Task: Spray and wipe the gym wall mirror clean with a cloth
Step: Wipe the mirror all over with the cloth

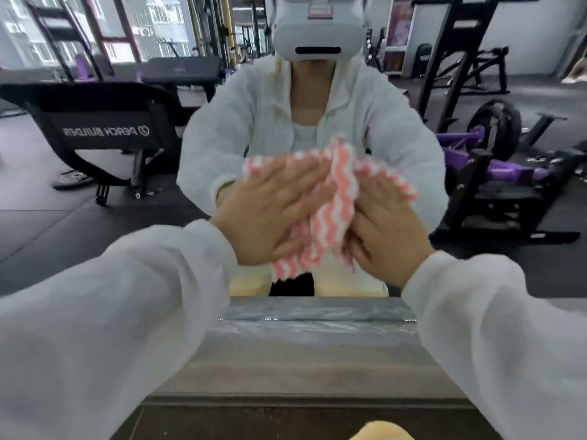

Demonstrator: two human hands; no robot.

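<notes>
Head view: you are at the wiping step. Your left hand and right hand both press one pink-and-white cloth flat against the mirror, fingers straight and released, curled round nothing. The cloth sits at centre frame, bunched between the palms, its loose corner hanging toward 6 o'clock. Count: two hands, one cloth, one mirror; no spray bottle is in view. The next move likely calls for firm, even pressure and overlapping strokes, keeping the bunched fold flat.
</notes>
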